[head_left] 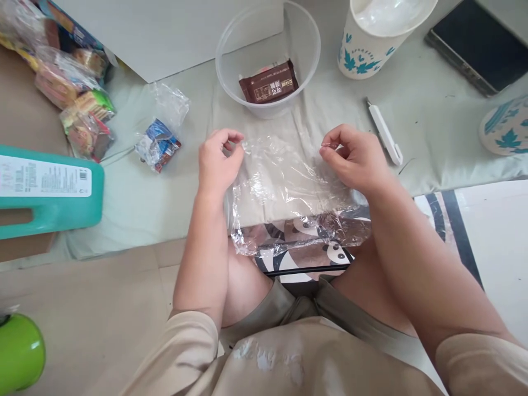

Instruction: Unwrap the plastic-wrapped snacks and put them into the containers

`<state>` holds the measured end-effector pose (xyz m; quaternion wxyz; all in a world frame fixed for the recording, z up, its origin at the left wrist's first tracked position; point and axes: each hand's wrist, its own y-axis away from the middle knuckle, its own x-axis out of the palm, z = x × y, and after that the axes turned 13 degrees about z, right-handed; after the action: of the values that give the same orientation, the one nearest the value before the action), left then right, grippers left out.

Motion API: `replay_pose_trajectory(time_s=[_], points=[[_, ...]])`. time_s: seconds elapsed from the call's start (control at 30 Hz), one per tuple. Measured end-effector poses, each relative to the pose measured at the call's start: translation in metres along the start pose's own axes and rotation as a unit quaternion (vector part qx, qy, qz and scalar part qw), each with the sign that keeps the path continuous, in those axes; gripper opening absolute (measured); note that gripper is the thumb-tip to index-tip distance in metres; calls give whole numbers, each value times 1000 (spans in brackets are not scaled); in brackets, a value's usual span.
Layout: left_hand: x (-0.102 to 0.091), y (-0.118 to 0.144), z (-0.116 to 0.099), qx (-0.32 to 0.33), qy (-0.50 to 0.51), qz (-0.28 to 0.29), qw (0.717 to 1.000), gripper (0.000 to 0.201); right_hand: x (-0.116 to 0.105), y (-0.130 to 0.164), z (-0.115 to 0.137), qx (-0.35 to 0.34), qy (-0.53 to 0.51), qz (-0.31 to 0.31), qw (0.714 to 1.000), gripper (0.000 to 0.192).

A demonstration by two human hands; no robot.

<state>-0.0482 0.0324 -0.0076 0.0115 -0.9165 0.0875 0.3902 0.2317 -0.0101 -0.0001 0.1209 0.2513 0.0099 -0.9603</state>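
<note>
While spread between hands, plastic wrap (284,187) pinched at top corners: left hand (216,162), right hand (357,157).

Crinkled clear plastic sheet (289,187) held spread between left hand (216,162) and right hand (357,159), pinched at far corners. Clear round plastic bowl (305,41) placed right behind it, brown flat packet (269,82) inside. Small white cutter (384,133) just right of right hand. Clear bag of wrapped snacks (159,140) left of left hand.
</note>
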Motion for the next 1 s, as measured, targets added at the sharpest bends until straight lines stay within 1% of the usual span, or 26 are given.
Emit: replay_pose_trajectory(time_s=[0.07, 0.1, 0.13, 0.2, 0.3, 0.33, 0.37, 0.5, 0.53, 0.6, 0.67, 0.73, 0.83, 0.9, 0.93, 0.97, 1.0], points=[[-2, 2, 0, 11, -8, 36, 999, 38, -1, -1, 1, -3, -1, 1, 1000, 14], [-2, 3, 0, 15, -7, 58, 998, 47, -1, -1, 2, -4, 0, 2, 1000, 14], [-3, 4, 0, 16, 1, 79, 997, 51, -2, -1, 3, -5, 2, 3, 1000, 15], [-4, 4, -1, 17, 55, 107, 993, 47, -2, 0, 5, -8, 5, 0, 1000, 15], [-5, 6, -5, 21, 171, 124, 977, 36, -2, 2, 6, -10, 9, -5, 1000, 15], [-5, 7, -6, 22, 182, 126, 975, 35, -1, 2, 7, -11, 10, -7, 1000, 15], [-5, 8, -9, 21, 171, 127, 977, 36, -1, 2, 7, -11, 10, -7, 1000, 16], [-2, 15, -14, 5, 45, 112, 993, 54, 0, 0, 7, -19, 8, -13, 1000, 18], [-1, 15, -14, -4, 34, 100, 994, 53, 0, 0, 7, -20, 8, -18, 1000, 18], [0, 14, -12, -24, 41, 65, 997, 46, -1, 0, 5, -21, 4, -32, 999, 19], [0, 10, -10, -42, 72, 31, 996, 34, -2, -1, 3, -20, -5, -49, 999, 20], [0, 7, -11, -61, 118, 6, 991, 24, -4, -1, 0, -19, -18, -81, 996, 19], [0, 3, -14, -86, 204, -17, 975, 15, -7, -4, -5, -13, -28, -145, 989, 17], [-2, 2, -15, -83, 264, -25, 960, 7, -9, -5, -6, -3, -31, -177, 984, 15], [-4, 3, -15, -79, 294, -25, 952, 7, -9, -5, -6, 1, -33, -187, 982, 13], [-7, 4, -15, -75, 323, -13, 943, 15, -10, -6, -5, 2, -36, -195, 980, 12], [-10, 6, -14, -74, 349, 10, 934, 25, -10, -6, -4, -1, -41, -201, 979, 11]])
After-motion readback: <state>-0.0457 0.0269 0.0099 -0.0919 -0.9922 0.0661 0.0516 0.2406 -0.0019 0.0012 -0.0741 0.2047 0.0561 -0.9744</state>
